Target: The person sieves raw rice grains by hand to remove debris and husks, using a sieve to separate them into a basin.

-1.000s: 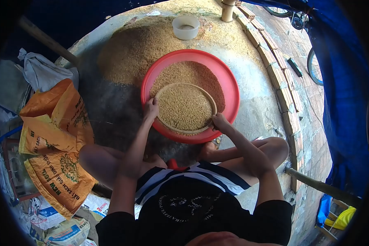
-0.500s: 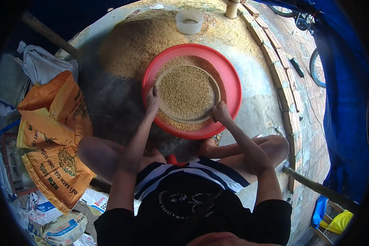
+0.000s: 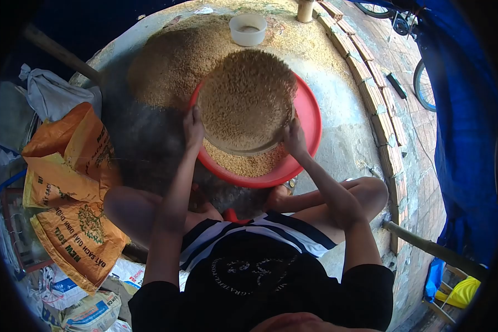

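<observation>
- Both arms reach forward from the seated person; the left hand [image 3: 193, 128] clasps the left rim of the round sieve [image 3: 246, 99], and the right hand [image 3: 293, 139] clasps its right rim.
- The sieve is held up over the red basin [image 3: 310, 124] (tilted, near edge lower), its mesh covered with husked grain.
- The basin holds a layer of grain [image 3: 243, 164] under the sieve.
- Beyond lie a grain heap [image 3: 169, 63] and a white tub [image 3: 248, 29].
</observation>
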The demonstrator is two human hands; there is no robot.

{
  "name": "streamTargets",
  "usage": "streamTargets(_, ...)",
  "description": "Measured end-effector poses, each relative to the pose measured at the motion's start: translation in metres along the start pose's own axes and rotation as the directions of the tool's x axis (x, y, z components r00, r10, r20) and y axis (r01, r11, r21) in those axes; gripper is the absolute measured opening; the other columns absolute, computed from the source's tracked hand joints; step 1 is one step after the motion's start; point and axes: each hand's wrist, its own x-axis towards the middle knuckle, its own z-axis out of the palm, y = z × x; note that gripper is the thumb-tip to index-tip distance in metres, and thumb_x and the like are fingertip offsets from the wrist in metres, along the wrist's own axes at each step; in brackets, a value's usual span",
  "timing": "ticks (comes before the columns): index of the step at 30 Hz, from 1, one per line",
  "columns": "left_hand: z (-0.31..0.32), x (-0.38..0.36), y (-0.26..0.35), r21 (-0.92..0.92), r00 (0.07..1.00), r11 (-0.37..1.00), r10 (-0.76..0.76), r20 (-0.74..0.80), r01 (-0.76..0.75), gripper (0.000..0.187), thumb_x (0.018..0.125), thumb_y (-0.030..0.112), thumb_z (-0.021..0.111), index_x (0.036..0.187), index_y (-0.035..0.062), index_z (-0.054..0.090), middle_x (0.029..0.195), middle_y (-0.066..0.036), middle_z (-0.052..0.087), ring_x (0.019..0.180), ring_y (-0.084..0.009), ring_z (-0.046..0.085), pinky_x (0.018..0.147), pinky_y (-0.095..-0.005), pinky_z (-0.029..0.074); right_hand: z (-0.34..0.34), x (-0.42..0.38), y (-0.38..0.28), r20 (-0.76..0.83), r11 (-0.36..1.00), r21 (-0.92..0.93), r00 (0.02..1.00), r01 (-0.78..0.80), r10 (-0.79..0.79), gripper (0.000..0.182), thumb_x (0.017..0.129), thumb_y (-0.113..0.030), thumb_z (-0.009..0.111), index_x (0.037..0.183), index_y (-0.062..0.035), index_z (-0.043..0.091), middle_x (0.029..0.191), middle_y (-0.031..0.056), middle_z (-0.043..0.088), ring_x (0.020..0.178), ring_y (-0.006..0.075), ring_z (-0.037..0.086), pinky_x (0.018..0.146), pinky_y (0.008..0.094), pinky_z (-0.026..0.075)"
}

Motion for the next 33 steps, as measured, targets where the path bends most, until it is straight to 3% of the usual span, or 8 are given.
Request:
streamTargets(4, 0.019, -0.021, -0.061, 0.292, 0.956, 0.924, -0.282, 0.079, 0.248, 0.036, 0.084, 0.028, 0.034, 0.093, -0.0012, 0.052, 0.085, -0.022, 0.054, 0.085, -0.0326, 0.051, 0.072, -0.0386, 0.037, 0.01, -0.015, 0.023, 0.265, 0.92, -0.025, 0.884, -0.392, 0.384, 0.021, 0.073, -0.018, 0.043, 0.08, 0.0018, 0.039, 0.07, 0.0226, 0.051, 0.068, 0.037, 0.052, 0.062, 0.0401, 0.041)
streamTargets(11, -0.01, 0.004, 0.035, 0.026, 0.997, 0.998, -0.057, 0.051, 0.056, 0.035, 0.084, 0.027, 0.034, 0.09, -0.0038, 0.05, 0.067, -0.015, 0.053, 0.059, -0.022, 0.047, 0.058, -0.0319, 0.038, -0.014, 0.0, -0.008, -0.02, 0.997, -0.075, 1.0, 0.0, -0.002, 0.024, 0.076, -0.014, 0.043, 0.094, 0.0006, 0.035, 0.07, 0.0193, 0.053, 0.065, 0.0324, 0.055, 0.057, 0.0388, 0.043)
streamTargets(13, -0.021, 0.011, 0.068, -0.241, 0.998, 0.969, 0.058, -0.029, -0.064, 0.031, 0.086, 0.023, 0.033, 0.089, -0.004, 0.049, 0.062, -0.01, 0.049, 0.054, -0.0144, 0.039, 0.052, -0.0277, 0.034, -0.038, 0.002, -0.049, -0.038, 0.956, 0.29, 0.999, 0.036, -0.027, 0.027, 0.077, -0.013, 0.042, 0.099, -0.0006, 0.031, 0.068, 0.0181, 0.052, 0.064, 0.0325, 0.054, 0.057, 0.0395, 0.042)
streamTargets(21, 0.014, -0.01, -0.049, 0.334, 0.995, 0.939, 0.096, -0.02, -0.084, 0.032, 0.084, 0.023, 0.035, 0.091, -0.0037, 0.05, 0.075, -0.019, 0.056, 0.069, -0.0291, 0.054, 0.064, -0.0337, 0.04, 0.025, -0.007, 0.048, 0.183, 0.968, 0.053, 0.956, -0.244, 0.231, 0.021, 0.076, -0.014, 0.04, 0.088, 0.0021, 0.038, 0.066, 0.0205, 0.051, 0.064, 0.034, 0.053, 0.056, 0.0386, 0.042)
streamTargets(24, 0.005, -0.008, -0.028, 0.369, 0.952, 0.909, -0.265, 0.152, 0.194, 0.032, 0.082, 0.024, 0.036, 0.089, -0.0036, 0.051, 0.079, -0.022, 0.054, 0.078, -0.0373, 0.05, 0.067, -0.0395, 0.039, 0.016, -0.005, 0.037, 0.283, 0.903, 0.092, 0.881, -0.419, 0.38, 0.02, 0.075, -0.014, 0.041, 0.085, 0.0031, 0.04, 0.066, 0.0196, 0.051, 0.064, 0.0327, 0.053, 0.056, 0.0384, 0.042)
streamTargets(26, -0.002, -0.003, -0.005, 0.261, 0.984, 0.958, -0.147, 0.1, 0.117, 0.031, 0.083, 0.023, 0.036, 0.086, -0.0035, 0.052, 0.075, -0.02, 0.055, 0.07, -0.0308, 0.053, 0.064, -0.0356, 0.039, 0.011, -0.004, 0.029, 0.195, 0.94, 0.159, 0.943, -0.301, 0.268, 0.016, 0.077, -0.011, 0.039, 0.085, 0.002, 0.042, 0.064, 0.0111, 0.052, 0.049, 0.0168, 0.052, 0.043, 0.0268, 0.042)
streamTargets(29, -0.022, 0.01, 0.068, -0.016, 0.997, 0.997, -0.076, -0.019, 0.076, 0.031, 0.084, 0.023, 0.037, 0.084, -0.0041, 0.051, 0.071, -0.017, 0.055, 0.063, -0.0224, 0.051, 0.061, -0.0317, 0.039, -0.021, 0.005, -0.011, -0.024, 0.99, 0.112, 0.996, 0.09, -0.087, 0.017, 0.078, -0.011, 0.038, 0.09, 0.0012, 0.041, 0.064, 0.0106, 0.052, 0.05, 0.0168, 0.052, 0.044, 0.0261, 0.041)
streamTargets(33, -0.031, 0.02, 0.08, -0.275, 0.997, 0.96, 0.039, -0.066, -0.056, 0.03, 0.084, 0.023, 0.038, 0.085, -0.0038, 0.051, 0.069, -0.014, 0.053, 0.06, -0.0162, 0.046, 0.059, -0.0284, 0.037, -0.04, 0.003, -0.054, -0.028, 0.905, 0.425, 0.999, -0.021, 0.036, 0.018, 0.078, -0.01, 0.038, 0.093, 0.0002, 0.036, 0.072, 0.0179, 0.051, 0.067, 0.0318, 0.053, 0.056, 0.0365, 0.041)
